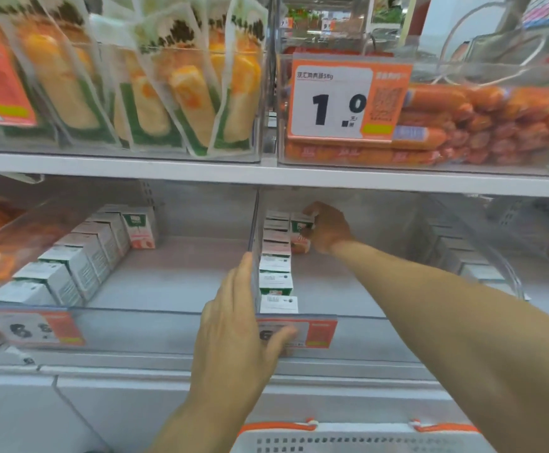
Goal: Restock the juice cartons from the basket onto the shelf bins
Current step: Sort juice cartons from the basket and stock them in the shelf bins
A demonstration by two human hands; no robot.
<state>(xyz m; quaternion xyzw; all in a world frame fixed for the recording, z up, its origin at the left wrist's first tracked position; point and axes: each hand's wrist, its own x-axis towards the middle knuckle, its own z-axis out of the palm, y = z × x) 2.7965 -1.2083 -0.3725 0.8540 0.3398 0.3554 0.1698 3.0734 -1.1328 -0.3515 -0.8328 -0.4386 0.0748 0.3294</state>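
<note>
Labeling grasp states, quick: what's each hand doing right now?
Left hand: open, straight fingers resting against the clear plastic bin's front corner.
Right hand: closed on a small white-and-green juice carton.

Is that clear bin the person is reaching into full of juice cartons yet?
Not full. The middle bin holds one row of juice cartons along its left wall; the right hand grips another carton at the back beside bare floor.

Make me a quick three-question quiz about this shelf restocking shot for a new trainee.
1. True or false: the right hand holds a juice carton at the back of the middle bin.
2. What does the left hand touch? A) the basket B) the bin's front corner C) the sausages
3. Fill in: the orange tag above shows the price ___.

Key: 1 true; 2 B; 3 1.0
</note>
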